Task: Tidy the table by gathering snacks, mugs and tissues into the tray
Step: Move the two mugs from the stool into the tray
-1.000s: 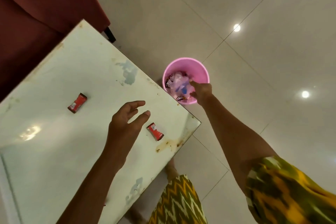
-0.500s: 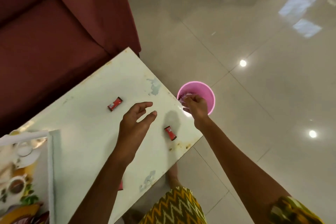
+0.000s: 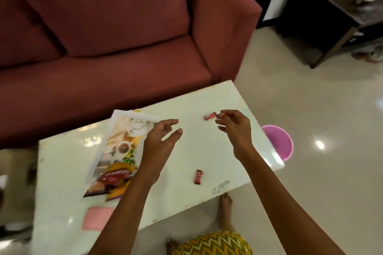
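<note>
We're mid-gather on the snacks. Right hand (image 3: 233,128) hangs over the far right part of the surface (image 3: 186,163), fingers curled but loose, nothing held; its fingertips (image 3: 220,118) sit just beside the far red candy (image 3: 210,117), apparently not touching it yet. Left hand (image 3: 160,141) hovers open and empty, fingers spread, at the right edge of the tray (image 3: 116,147).

Tray is the printed, coffee-themed one on the left half of the surface, with snack packets (image 3: 113,180) showing at its near end. Whether they lie in the tray or partly over its edge, we can't tell. A second red candy (image 3: 198,177) lies near the front edge, well apart from both hands. A pink tissue (image 3: 97,218) sits at the near left, outside the tray. No mugs visible apart from those printed on the tray.

Next move, our guess: pinch the far candy with the right hand, carry it left to the tray, then get the near candy and the tissue. Wrappers are small and flat on a glossy top, so a fingertip pinch is needed; they may skid.

Versus half a second ago: the right hand was at the pink bin (image 3: 278,143) on the floor and has come back over the surface. View has tilted up, so the sofa (image 3: 124,27) and most of the tray are now in shot. Both candies sit where they were.
</note>
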